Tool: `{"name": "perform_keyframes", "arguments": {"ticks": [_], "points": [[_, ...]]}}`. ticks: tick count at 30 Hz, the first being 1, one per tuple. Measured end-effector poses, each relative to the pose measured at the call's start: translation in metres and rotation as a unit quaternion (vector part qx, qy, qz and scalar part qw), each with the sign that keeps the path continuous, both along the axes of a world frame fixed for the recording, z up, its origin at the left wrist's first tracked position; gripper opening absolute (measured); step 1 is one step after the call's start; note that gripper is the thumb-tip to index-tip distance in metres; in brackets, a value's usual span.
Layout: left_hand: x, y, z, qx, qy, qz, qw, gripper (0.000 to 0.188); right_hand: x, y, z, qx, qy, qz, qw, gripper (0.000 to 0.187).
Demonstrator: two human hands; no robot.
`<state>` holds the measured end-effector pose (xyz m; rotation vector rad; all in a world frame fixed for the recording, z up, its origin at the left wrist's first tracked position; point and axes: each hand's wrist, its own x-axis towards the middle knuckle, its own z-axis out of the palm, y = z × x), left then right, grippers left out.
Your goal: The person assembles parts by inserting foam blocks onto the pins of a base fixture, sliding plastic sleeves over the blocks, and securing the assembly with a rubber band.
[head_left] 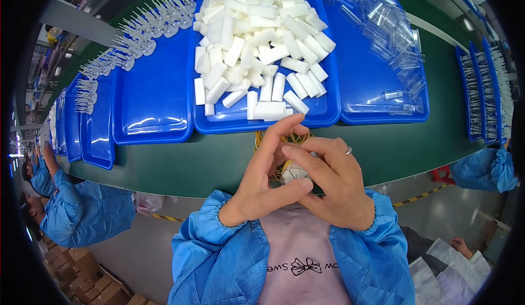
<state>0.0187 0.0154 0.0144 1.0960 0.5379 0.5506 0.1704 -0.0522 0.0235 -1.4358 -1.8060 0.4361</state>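
My left hand (261,180) and my right hand (338,183) meet in front of my chest at the near edge of the green table, fingers curled towards each other. Between them shows a small whitish rounded thing (294,172) with a bit of yellow; the fingers partly cover it, and its kind is unclear. The left index finger points up and away while its thumb reaches across to the right. A ring is on the right hand. Just behind the fingers lies a tangle of thin yellow bands (264,140), largely hidden.
Beyond my hands a blue tray (240,124) holds a heap of white foam pieces (257,37). Clear plastic tubes (391,26) lie in the right-hand tray. Spiky white parts (147,29) line the left tray's far edge. Filled blue trays (481,97) stand far right. Other people sit nearby.
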Motion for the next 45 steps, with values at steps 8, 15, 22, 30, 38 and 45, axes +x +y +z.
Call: {"name": "perform_keyframes", "arguments": {"ticks": [8,15,22,30,38,45], "points": [[0.005,-0.005,-0.015,0.057,-0.008,0.008,0.998,0.089,0.005,-0.005,0.007,0.005,-0.008,0.018,1.000,0.059],[-0.042,0.031,0.017,0.103,-0.071,-0.054,0.991,0.085,0.061,0.037,0.076,-0.015,-0.086,0.022,0.996,0.051],[-0.104,0.133,0.024,0.328,0.248,0.215,0.886,0.042,0.179,0.212,0.075,0.034,-0.071,-0.061,0.995,0.049],[-0.148,0.240,-0.013,0.662,0.439,0.213,0.568,0.026,0.235,0.384,0.008,-0.059,-0.091,-0.169,0.980,0.055],[-0.128,0.259,-0.002,0.609,0.519,0.249,0.545,0.024,0.249,0.418,-0.044,-0.106,-0.073,-0.253,0.959,0.072],[-0.141,0.234,0.016,0.610,0.468,0.260,0.585,0.014,0.250,0.379,0.015,-0.144,-0.067,-0.169,0.973,0.058]]}}
